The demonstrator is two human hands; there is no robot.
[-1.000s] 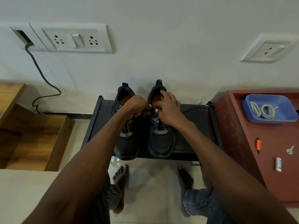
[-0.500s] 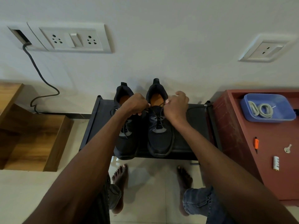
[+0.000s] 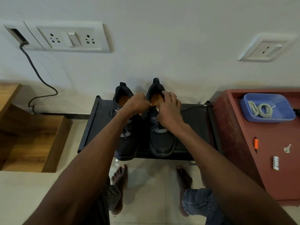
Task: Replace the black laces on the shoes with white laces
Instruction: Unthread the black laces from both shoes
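Two black shoes stand side by side on a black rack (image 3: 198,127), toes toward me. The right shoe (image 3: 162,142) has my hands at its top eyelets. My left hand (image 3: 137,105) is curled and pinches the black lace at the shoe's left side. My right hand (image 3: 168,109) pinches the lace at the tongue, its fingers over the opening. A loose end of black lace (image 3: 193,108) trails right across the rack. The left shoe (image 3: 125,143) keeps its black lace. Coiled white laces (image 3: 261,109) lie in a blue tray (image 3: 285,114).
A red cabinet (image 3: 240,143) at the right carries the tray, an orange cutter (image 3: 256,142), a key (image 3: 287,148) and a battery (image 3: 275,163). Wooden shelving (image 3: 32,140) stands at the left. The wall rises right behind the rack. My bare feet (image 3: 119,179) are on the tiled floor.
My right hand moved out to the right with the lace, then came back in over the tongue of the right shoe. My left hand stayed at the shoe's left eyelets.
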